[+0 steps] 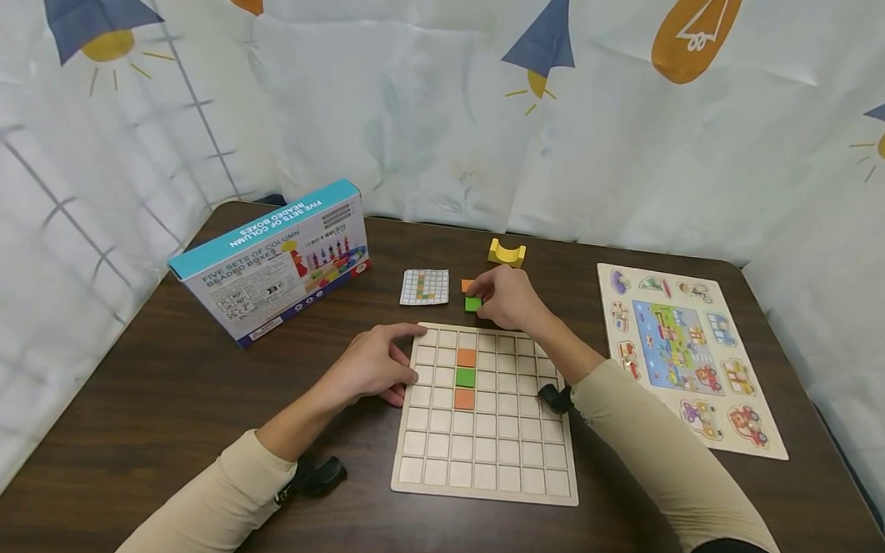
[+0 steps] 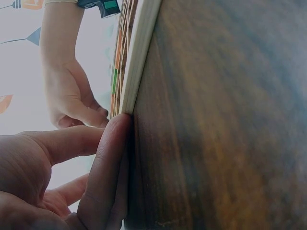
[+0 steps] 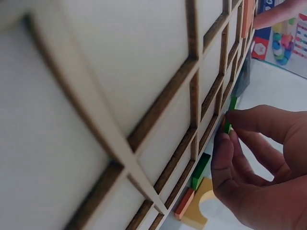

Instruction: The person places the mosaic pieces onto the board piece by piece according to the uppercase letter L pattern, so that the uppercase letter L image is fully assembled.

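Note:
In the head view, a wooden grid board lies on the table. One column holds an orange tile, a green tile and another orange one below. My left hand touches the board's left edge near its top corner with extended fingers. Beyond the board's far edge, my right hand is beside loose orange and green tiles. The right wrist view shows its thumb and fingertips pinching a small green tile. Nearby are a green piece, an orange piece and a yellow arch block.
A pattern card lies behind the board. To the left stands a white-and-blue toy box. A picture puzzle board lies at the right, near my right forearm. A printed curtain hangs behind the table.

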### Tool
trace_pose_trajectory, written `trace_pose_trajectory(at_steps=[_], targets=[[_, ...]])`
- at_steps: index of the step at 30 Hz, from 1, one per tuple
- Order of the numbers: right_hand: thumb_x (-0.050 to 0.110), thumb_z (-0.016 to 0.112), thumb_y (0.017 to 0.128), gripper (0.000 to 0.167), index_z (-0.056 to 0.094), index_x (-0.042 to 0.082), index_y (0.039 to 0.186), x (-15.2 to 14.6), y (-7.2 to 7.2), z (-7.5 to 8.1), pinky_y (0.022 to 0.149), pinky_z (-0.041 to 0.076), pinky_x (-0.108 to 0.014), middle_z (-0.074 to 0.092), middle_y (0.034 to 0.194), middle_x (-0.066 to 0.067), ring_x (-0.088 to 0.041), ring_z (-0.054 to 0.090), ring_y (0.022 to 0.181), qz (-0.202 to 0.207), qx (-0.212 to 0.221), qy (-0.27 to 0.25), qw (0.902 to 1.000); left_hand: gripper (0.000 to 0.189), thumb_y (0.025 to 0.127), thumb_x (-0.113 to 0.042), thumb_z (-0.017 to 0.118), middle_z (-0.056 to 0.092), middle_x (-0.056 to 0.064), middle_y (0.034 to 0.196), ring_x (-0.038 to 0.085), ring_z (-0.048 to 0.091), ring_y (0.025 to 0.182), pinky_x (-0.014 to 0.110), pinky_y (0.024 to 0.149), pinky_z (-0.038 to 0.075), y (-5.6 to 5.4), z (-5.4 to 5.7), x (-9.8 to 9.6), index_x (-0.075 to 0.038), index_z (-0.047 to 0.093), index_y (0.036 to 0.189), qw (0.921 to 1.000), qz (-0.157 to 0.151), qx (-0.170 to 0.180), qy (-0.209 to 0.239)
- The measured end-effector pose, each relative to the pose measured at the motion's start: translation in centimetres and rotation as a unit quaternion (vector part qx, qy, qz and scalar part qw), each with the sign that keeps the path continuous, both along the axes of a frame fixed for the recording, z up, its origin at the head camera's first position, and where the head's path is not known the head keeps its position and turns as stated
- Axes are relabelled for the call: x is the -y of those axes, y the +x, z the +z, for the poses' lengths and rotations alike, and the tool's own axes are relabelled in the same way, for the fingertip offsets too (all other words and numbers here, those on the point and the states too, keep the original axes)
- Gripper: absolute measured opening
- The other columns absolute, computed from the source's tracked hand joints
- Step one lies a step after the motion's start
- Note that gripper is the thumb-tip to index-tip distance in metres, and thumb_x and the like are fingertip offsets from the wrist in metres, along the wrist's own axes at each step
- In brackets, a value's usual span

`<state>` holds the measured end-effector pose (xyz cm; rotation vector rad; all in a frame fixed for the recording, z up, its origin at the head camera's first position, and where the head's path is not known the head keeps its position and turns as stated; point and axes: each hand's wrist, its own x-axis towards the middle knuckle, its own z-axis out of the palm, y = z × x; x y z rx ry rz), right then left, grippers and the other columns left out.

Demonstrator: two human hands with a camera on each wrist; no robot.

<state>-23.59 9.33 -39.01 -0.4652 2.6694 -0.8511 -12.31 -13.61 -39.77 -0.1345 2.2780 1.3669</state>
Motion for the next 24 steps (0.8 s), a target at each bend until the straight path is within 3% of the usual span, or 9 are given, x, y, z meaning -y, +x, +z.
trace_pose_trajectory(at_steps=[11, 18, 24], targets=[[-0.002, 0.076, 0.087, 0.028, 0.08, 0.01, 0.112, -0.5, 0.9, 0.6, 0.087, 0.063, -0.037, 0.076, 0.111, -0.008, -0.024, 0.069, 0.103, -0.032, 0.019, -0.024, 0.999, 0.071, 0.087, 0.004, 0.076, 0.064, 0.018, 0.101, 0.02, 0.072, 0.06, 0.037, 0.054, 0.066, 0.1, 0.2, 0.1, -0.019, 0.055, 0.151, 0.9999, -0.011, -0.003, -0.002], [0.0, 0.076, 0.087, 0.027, 0.081, 0.013, 0.111, -1.1, 1.8, 1.2, 0.075, 0.061, -0.032, 0.076, 0.108, -0.007, -0.022, 0.07, 0.102, -0.037, 0.025, -0.043, 0.9981, 0.071, 0.087, 0.003, 0.077, 0.064, 0.018, 0.102, 0.02, 0.072, 0.061, 0.037, 0.055, 0.066, 0.0, 0.2, 0.1, -0.02, 0.055, 0.151, 0.9999, -0.011, 0.002, -0.004], [0.0, 0.077, 0.087, 0.026, 0.081, 0.013, 0.109, -1.4, 2.8, 1.6, 0.074, 0.059, -0.031, 0.076, 0.103, -0.006, -0.022, 0.07, 0.097, -0.038, 0.021, -0.058, 0.9973, 0.073, 0.086, 0.003, 0.079, 0.064, 0.018, 0.102, 0.022, 0.072, 0.061, 0.037, 0.055, 0.066, -0.1, 0.0, 0.0, -0.021, 0.055, 0.151, 1.0, -0.005, 0.002, -0.007]])
